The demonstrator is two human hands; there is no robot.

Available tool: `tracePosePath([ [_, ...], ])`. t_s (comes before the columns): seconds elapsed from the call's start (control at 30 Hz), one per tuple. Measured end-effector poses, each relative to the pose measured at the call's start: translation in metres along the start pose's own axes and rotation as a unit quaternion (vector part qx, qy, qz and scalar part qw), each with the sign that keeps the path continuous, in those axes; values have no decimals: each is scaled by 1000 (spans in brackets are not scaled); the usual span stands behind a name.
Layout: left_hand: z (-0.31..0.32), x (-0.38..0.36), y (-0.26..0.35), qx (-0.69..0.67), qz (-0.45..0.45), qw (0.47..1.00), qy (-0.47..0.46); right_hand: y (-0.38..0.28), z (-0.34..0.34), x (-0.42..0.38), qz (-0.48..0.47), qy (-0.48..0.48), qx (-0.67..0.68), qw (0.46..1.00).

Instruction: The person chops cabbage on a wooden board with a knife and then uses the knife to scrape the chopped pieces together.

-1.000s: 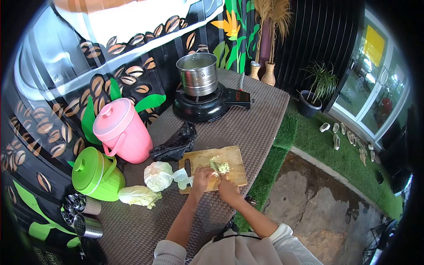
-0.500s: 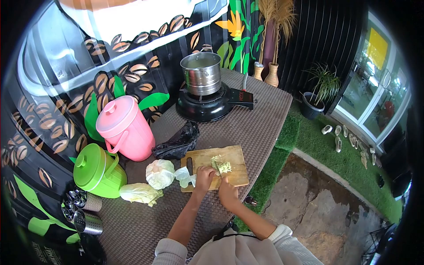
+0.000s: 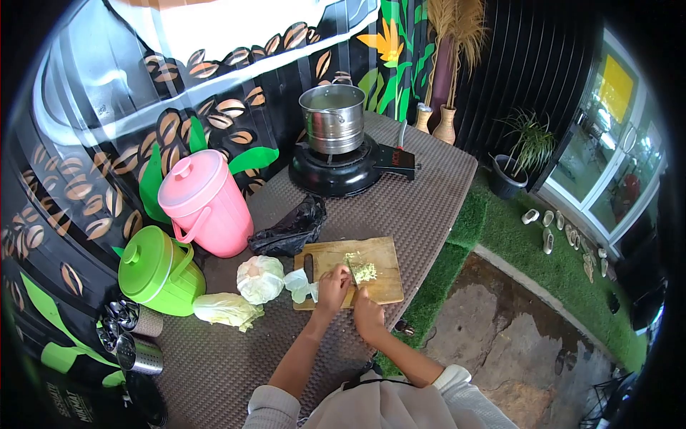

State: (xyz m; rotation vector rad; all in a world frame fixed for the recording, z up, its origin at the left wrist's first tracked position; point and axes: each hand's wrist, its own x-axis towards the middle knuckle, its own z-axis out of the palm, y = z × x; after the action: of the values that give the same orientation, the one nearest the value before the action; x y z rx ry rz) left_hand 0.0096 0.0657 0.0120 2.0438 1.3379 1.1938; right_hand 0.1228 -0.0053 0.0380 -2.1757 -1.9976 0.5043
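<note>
On a wooden cutting board lies a small heap of chopped green cabbage. My left hand presses down on the cabbage piece at the board's middle. My right hand grips a knife at the board's near edge, the blade reaching up beside the chopped heap. A cabbage half and loose leaves lie left of the board, with a pale piece at the board's left end.
A steel pot stands on a black single-burner stove at the table's far end. A pink lidded bucket, a green lidded bucket, a black plastic bag and steel cups line the left. The table edge drops to grass and stone on the right.
My right hand has drawn back a little toward me along the board's near edge. The view has shifted slightly; the left hand stays on the cabbage.
</note>
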Motion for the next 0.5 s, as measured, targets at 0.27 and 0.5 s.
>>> tracePosePath([
  [0.27, -12, -1, 10, 11, 59, 998, -4, 0, -21, 0, -26, -3, 34, 999],
  [0.5, -8, 6, 1, -22, -7, 999, -47, 2, -1, 5, -29, 46, -5, 999],
])
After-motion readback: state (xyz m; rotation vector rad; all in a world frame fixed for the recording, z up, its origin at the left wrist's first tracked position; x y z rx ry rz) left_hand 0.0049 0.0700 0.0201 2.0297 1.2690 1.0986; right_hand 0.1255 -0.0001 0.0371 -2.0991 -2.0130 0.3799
